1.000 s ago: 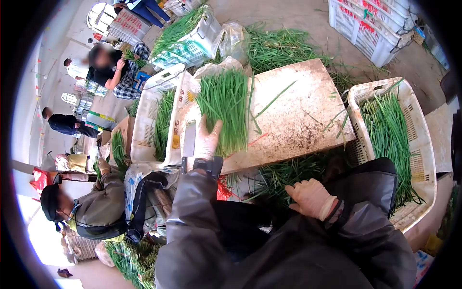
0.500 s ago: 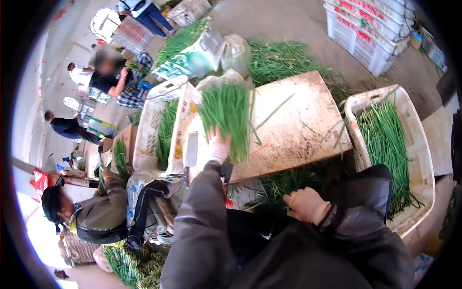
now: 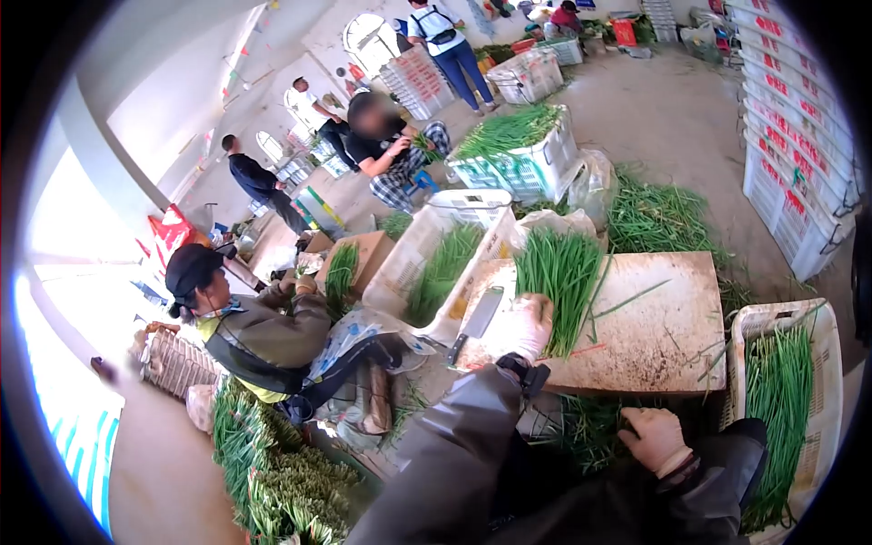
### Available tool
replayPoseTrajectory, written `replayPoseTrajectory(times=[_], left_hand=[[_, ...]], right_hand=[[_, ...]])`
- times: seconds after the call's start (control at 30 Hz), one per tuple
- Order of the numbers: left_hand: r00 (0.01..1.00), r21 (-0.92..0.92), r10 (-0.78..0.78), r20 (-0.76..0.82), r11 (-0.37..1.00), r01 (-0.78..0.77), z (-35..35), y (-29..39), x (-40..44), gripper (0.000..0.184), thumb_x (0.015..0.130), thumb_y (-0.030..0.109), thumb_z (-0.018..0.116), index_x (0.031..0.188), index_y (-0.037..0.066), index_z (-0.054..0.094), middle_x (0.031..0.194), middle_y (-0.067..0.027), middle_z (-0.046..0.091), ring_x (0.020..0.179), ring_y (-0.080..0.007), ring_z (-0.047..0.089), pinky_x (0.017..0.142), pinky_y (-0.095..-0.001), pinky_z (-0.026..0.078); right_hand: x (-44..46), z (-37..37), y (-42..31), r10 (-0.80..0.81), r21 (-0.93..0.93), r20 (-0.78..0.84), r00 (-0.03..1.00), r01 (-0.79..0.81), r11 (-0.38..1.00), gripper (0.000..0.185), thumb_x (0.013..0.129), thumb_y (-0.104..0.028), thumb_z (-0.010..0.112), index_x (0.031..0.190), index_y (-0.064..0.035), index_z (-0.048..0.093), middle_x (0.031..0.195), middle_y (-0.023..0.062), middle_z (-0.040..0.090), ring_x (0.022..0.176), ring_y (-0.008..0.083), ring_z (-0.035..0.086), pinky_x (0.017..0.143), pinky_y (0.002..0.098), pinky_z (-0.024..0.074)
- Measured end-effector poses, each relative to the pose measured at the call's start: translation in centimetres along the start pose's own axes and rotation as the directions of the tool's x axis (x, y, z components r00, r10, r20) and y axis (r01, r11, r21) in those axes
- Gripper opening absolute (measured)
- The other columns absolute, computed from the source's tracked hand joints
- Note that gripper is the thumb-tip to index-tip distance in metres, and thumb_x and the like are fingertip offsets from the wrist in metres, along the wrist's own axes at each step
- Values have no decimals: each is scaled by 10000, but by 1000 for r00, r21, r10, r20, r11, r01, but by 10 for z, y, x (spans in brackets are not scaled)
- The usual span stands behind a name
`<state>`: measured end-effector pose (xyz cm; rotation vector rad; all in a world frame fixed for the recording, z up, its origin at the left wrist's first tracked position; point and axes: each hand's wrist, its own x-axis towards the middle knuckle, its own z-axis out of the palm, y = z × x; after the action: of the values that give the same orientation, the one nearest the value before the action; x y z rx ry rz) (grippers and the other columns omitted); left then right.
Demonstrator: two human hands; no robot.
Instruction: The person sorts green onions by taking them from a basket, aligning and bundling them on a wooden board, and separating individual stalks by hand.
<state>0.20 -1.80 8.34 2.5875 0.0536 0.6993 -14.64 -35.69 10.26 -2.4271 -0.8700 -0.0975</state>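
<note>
My gloved left hand (image 3: 527, 325) lies against the left side of a bunch of long green chives (image 3: 560, 282) on a soil-stained board (image 3: 649, 318). Its fingers look stretched out rather than wrapped round the stems. Just left of that hand, a knife (image 3: 478, 322) with a broad blade and dark handle lies on the board's edge. My right hand (image 3: 656, 440), also gloved, hovers near my knee below the board. Its fingers are loosely curled in with nothing visible in them. A few loose chive leaves (image 3: 631, 298) are scattered on the board.
A white crate (image 3: 831, 400) of chives stands at right, another crate (image 3: 490, 204) left of the board. Cut greens (image 3: 658, 213) lie on the floor behind. A co-worker (image 3: 263, 318) sits at left beside stacked bundles (image 3: 282, 463). Tall stacked crates (image 3: 795, 154) rise at far right.
My view has swung left and up, so everything appears further right and lower. My left hand has shifted from on top of the chives toward their left side. The right hand stays near my knee.
</note>
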Motion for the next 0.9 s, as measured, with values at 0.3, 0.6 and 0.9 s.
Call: replayPoseTrajectory(times=[0.3,0.6,0.9], left_hand=[[877,-138,464,123,883,-448,49,77,-125,226,874,263,712,947,54,665,900,-196,681,909,-393,668,816,-524,533],[707,-88,440,553,875,-476,86,65,-133,892,830,280,782,1568,-7,370,1579,-296,399,1479,-452,369,1222,-473,329],[667,83,345,660,849,-521,99,83,-137,873,774,238,786,1506,-35,397,1535,-315,402,1426,-482,401,1155,-519,410]], right_hand=[[-26,-62,-5,176,314,-416,892,-41,948,178,831,-52,752,1006,-36,723,872,146,727,813,344,704,753,420,554],[-205,-152,84,795,792,-455,401,-225,567,217,992,-107,671,1152,34,711,898,80,739,827,140,686,797,288,540],[-423,-122,190,894,277,-444,61,-940,202,299,857,-249,749,1069,-39,733,978,183,756,921,347,733,833,411,566]])
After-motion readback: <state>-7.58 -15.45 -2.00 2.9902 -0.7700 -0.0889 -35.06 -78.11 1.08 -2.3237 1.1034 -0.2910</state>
